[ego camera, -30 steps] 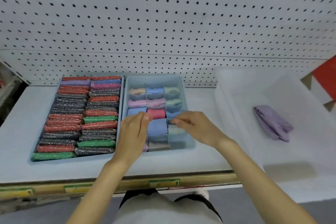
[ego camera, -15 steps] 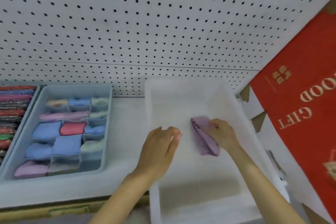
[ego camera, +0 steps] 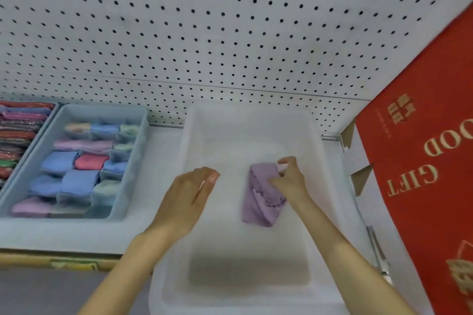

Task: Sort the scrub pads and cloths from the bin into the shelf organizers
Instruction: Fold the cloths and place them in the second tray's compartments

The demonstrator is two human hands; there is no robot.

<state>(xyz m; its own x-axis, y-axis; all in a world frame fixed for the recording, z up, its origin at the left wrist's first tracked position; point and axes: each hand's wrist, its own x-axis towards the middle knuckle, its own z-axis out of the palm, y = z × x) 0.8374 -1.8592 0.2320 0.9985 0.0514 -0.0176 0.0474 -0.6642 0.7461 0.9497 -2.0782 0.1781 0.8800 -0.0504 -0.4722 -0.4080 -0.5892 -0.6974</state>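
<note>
Pinching the purple cloth (ego camera: pixel 259 202) at its upper edge w/ right hand (ego camera: pixel 289 181), ctr-right of frame. Thumb & fingers curled onto the fabric, index tip raised just above it. Folded, scalloped hem showing, inside the white translucent bin (ego camera: pixel 190 140) that fills mid-frame down to the bottom edge. Can't tell whether the cloth's lower end touches the bin floor.

Holding left hand (ego camera: pixel 189 194) over the bin's left wall, just left of ctr. Fingers straight, close together, relaxed, gripping nothing, apart from the cloth. Can't tell whether touching the rim.

Left of frame, near the bin on the white shelf (ego camera: pixel 163 161): blue divided organizer (ego camera: pixel 139 151), compartments packed w/ folded cloths in blue, pink, lilac & pale green, plus one red-pink near its middle. Far left edge, next to that organizer: glittery scrub pads (ego camera: pixel 18 135) packed in rows, red, grey, purple, green, cut off by the frame.

Across the top & behind it all: white pegboard (ego camera: pixel 230 33) w/ dark holes. Right side of frame: red gift box (ego camera: pixel 422 199) w/ gold lettering, upside down, near the bin. Lower left: shelf front w/ yellow-green label strip (ego camera: pixel 71 264), blurred, unreadable.
</note>
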